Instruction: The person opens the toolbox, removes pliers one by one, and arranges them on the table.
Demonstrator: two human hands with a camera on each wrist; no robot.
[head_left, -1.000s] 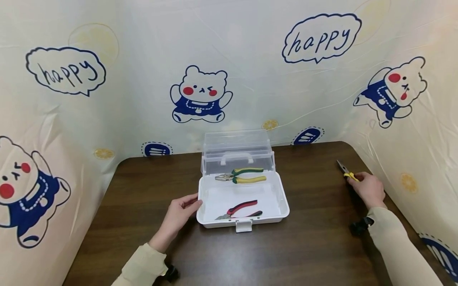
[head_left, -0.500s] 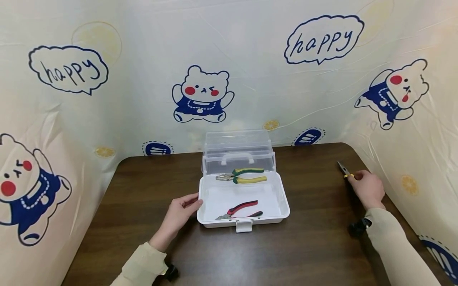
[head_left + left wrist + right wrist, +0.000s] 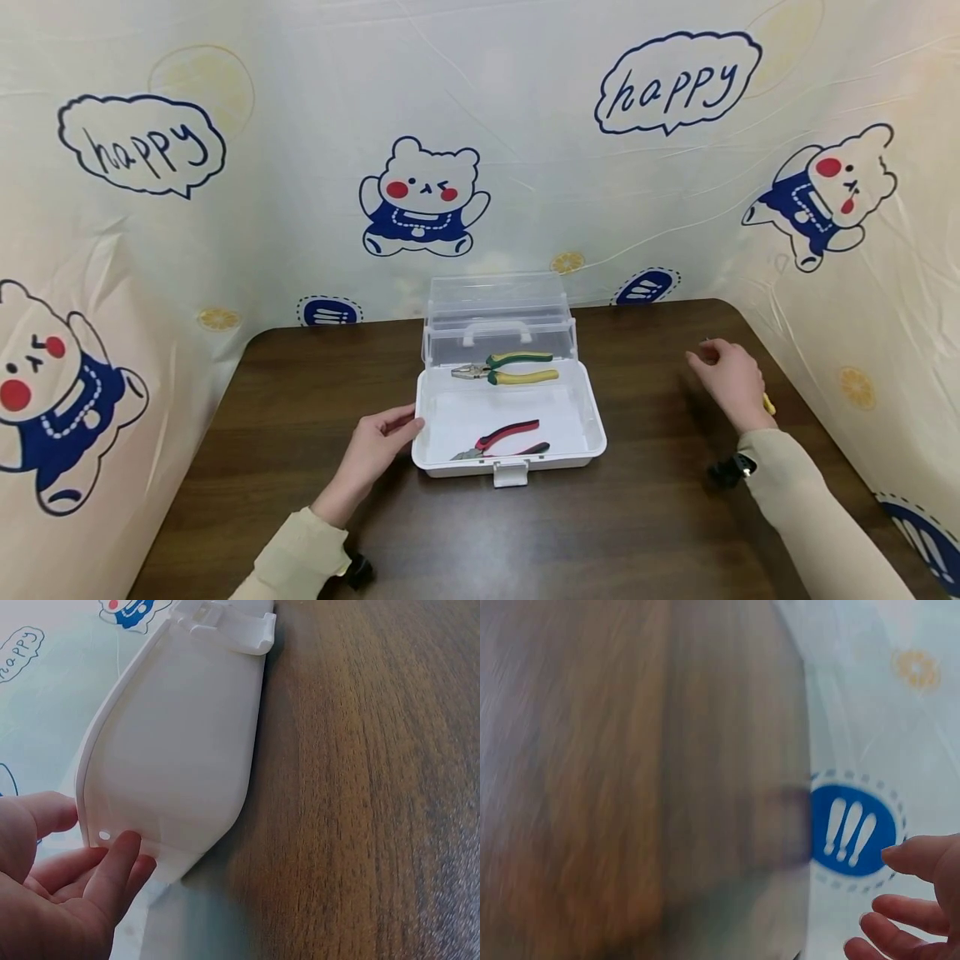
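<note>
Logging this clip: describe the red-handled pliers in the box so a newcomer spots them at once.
On the brown table, find the open white box whose edge the left hand pinches. Inside, the red-handled pliers lie by the front wall, on the latch side. Their red handle sets them apart from the green-and-yellow pliers nearer the clear lid.

right hand (image 3: 729,382) released yellow-handled pliers (image 3: 768,405), shifted leftward, hid most of them, one end showed to its right
</note>
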